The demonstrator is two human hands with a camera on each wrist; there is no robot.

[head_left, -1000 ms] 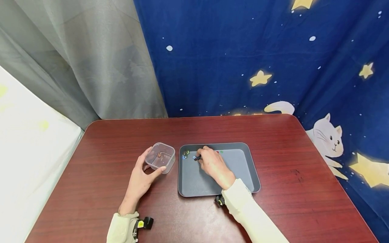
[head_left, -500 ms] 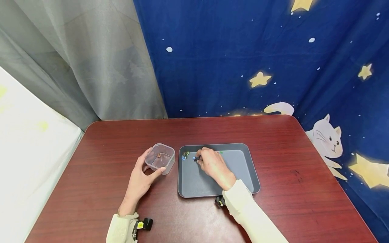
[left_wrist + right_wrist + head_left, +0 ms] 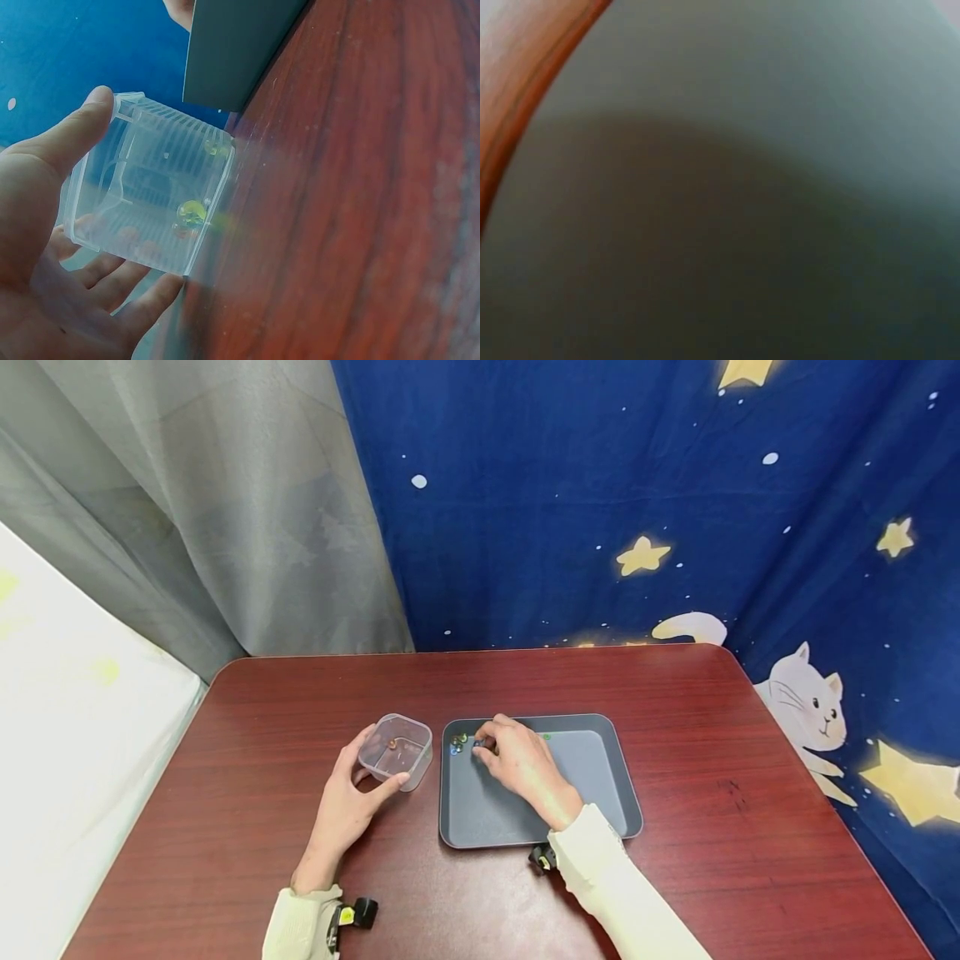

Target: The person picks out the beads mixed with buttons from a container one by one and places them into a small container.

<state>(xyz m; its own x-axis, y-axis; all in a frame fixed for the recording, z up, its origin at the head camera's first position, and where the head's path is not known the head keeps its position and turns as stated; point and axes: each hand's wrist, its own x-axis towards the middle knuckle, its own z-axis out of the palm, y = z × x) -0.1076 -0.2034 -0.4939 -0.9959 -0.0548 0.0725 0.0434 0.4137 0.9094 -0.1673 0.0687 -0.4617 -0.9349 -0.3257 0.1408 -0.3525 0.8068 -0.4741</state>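
Note:
My left hand [image 3: 352, 793] grips a clear plastic box [image 3: 408, 760] by its sides, thumb on the near wall, fingers round the opposite one. A few small pieces, one orange-brown [image 3: 392, 743], lie inside; the left wrist view shows a yellow-green glass marble [image 3: 192, 213] near its bottom. Over the left part of a grey metal tray [image 3: 487, 814], my right hand [image 3: 521, 764] bends down with thumb and forefinger closed about a small blue marble [image 3: 478, 744]. Several more marbles [image 3: 458, 742] sit left of those fingertips. The palm's underside is hidden.
A green piece [image 3: 547, 736] lies at the tray's back wall, beyond the right hand. The tray rests on a red-brown wooden table [image 3: 697, 760], with the box to its left. Grey and blue curtains [image 3: 525, 527] hang behind. Only the blurred tray surface [image 3: 780, 90] and table edge fill the right wrist view.
The right hand's fingertips have shifted slightly left, from dark marbles to the blue one, and spread a little. A red piece near that hand is out of sight. The left hand stays still.

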